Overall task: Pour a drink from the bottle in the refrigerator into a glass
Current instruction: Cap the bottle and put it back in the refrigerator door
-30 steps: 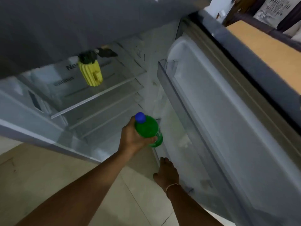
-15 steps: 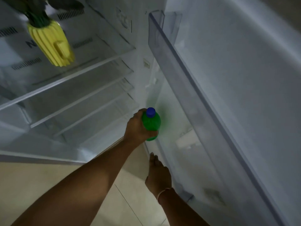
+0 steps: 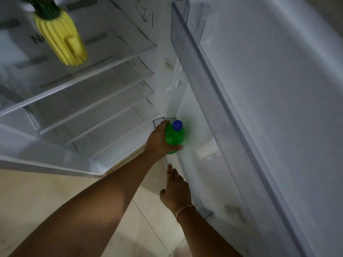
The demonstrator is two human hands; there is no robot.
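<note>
Well, left hand wraps the green bottle, right hand open, empty — one-handed, it could slip or snag the door shelf.

Yellow ribbed pineapple-shaped container, dark green leafy top, at upper left on topmost glass shelf. Raised handle-like lug on its side. Dark vent slots and part of printed word on back wall behind it. Bare glass shelves stacked below, front edges pale. Small white switch-like fitting on side wall. Beige tiled floor at bottom left, thin grout lines crossing. Pale string band around wrist, lower centre.
</note>
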